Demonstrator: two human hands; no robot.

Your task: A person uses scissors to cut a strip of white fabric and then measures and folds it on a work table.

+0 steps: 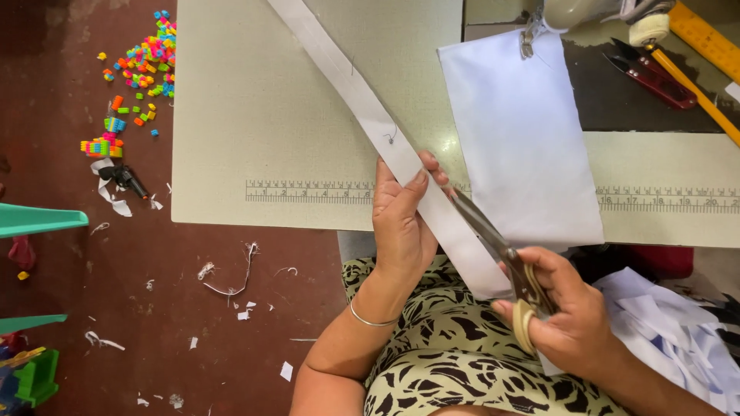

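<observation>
Fingers (422, 176) of my left hand (401, 223): closed in a pinch on the long white fabric strip (362, 100), thumb on top, at the near edge of the surface (231, 115), just over the printed ruler scale (308, 191).

Fingers of my right hand (566, 312): curled shut through the tan loops of the scissors (501, 254), which they hold firmly; blades pointed up and left, tips touching the strip's right edge just beside my left thumb. Whether the blades are parted I cannot tell.

Strip: runs diagonally from the far edge of the surface, down across its middle, over the near edge and onto my lap, where it ends at the right hand.

Progress, as I judge it: the strip reads as one piece above the blades with no visible cut there, so most of its length remains untrimmed; white offcuts (678, 331) heaped by my right arm suggest some cutting is done.

Other items:
- White fabric panel (520, 131), right of the strip, its top under the sewing machine foot (529, 38), its lower end hanging past the near edge.
- Red thread snips (651, 73) and yellow ruler (705, 35), far right corner.
- Bright plastic toy bricks (142, 65) and white scraps (231, 277) on the red floor (116, 308) to the left.
</observation>
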